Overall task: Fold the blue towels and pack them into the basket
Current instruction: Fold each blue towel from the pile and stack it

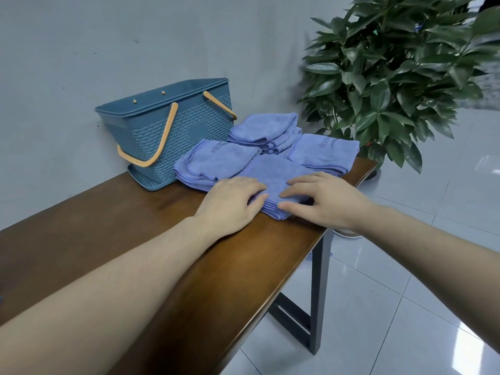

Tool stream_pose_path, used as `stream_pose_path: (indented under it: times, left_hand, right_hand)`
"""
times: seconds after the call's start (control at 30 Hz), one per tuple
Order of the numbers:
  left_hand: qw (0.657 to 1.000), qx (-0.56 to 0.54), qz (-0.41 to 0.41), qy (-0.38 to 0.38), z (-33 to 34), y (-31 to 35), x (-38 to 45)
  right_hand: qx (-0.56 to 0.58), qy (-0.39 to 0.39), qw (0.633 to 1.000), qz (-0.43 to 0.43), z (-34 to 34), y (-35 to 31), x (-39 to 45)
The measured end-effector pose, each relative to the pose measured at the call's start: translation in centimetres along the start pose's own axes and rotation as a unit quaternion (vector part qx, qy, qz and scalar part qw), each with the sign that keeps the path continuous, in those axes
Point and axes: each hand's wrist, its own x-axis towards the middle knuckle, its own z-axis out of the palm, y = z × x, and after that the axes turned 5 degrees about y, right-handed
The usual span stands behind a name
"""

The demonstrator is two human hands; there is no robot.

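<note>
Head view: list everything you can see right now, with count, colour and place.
Basket: one, blue with two orange handles, at the far end of the table by the wall; nothing shows above its rim.
Folded towel: one, blue, at the table's near edge, under both hands.
Other towels: several, blue, in three piles behind it, beside the basket; exact count unclear.
Table: one, brown wood top, dark legs.
Plant: one, green, on the floor beyond the table's end.
Floor: pale glossy tiles.
Left hand: fingers curled round the folded towel's left edge.
Right hand: fingers resting on the folded towel, thumb at its near edge.
</note>
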Motion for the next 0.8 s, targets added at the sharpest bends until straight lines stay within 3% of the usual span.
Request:
stream_pose_path:
  times: [0.1,0.27,0.43,0.53,0.8]
  left_hand:
    - [0.996,-0.054,-0.041,-0.055,0.1,-0.5,0.1]
    - [0.986,-0.082,-0.070,-0.127,-0.3,-0.6,-0.6]
    - [0.990,-0.089,-0.075,-0.085,-2.9,-1.6,-4.3]
    - [0.989,-0.064,-0.121,-0.055,-4.8,-2.6,-9.0]
    - [0.974,-0.035,-0.224,-0.009,-10.7,-3.5,-23.4]
  right_hand:
    - [-0.008,-0.046,0.999,0.018,-0.4,-0.1,0.1]
    - [-0.027,-0.058,0.998,0.010,-0.4,-0.7,-0.1]
    - [-0.011,-0.046,0.998,-0.036,-0.6,-2.9,-0.8]
    - [0.039,-0.038,0.996,-0.070,-0.2,-6.0,-1.0]
    - [0.121,-0.121,0.970,-0.174,3.4,-16.9,-2.3]
